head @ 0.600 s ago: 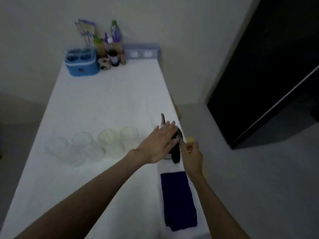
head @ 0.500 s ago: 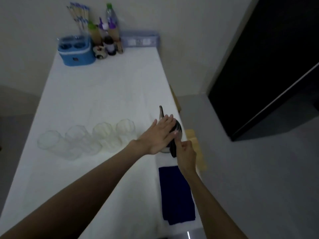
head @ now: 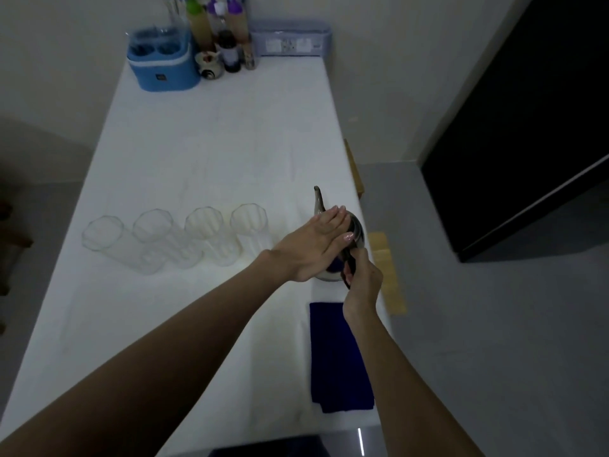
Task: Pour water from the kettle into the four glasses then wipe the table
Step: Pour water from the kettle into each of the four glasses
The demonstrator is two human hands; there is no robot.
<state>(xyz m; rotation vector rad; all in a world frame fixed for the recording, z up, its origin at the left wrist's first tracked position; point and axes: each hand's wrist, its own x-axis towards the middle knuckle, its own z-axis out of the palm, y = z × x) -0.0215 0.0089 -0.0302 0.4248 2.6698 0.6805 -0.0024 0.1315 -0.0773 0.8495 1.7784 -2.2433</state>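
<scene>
A small metal kettle (head: 357,229) with a thin spout stands near the right edge of the white table (head: 211,153). My left hand (head: 313,247) lies flat on its lid, fingers together and stretched out. My right hand (head: 362,285) is closed around the kettle's dark handle at its near side. A row of clear glasses (head: 171,239) stands to the left of the kettle; I cannot tell whether they hold water. A dark blue cloth (head: 339,357) lies flat on the table just in front of the kettle, under my right forearm.
At the table's far end stand a blue container (head: 163,69), several bottles (head: 227,44) and a pale box (head: 290,39) against the wall. A wooden piece (head: 387,272) sticks out past the table's right edge. A dark doorway (head: 527,127) is on the right.
My right hand has closed around the kettle's handle. My left hand has stayed on the lid. The view has tilted down and moved closer to the table.
</scene>
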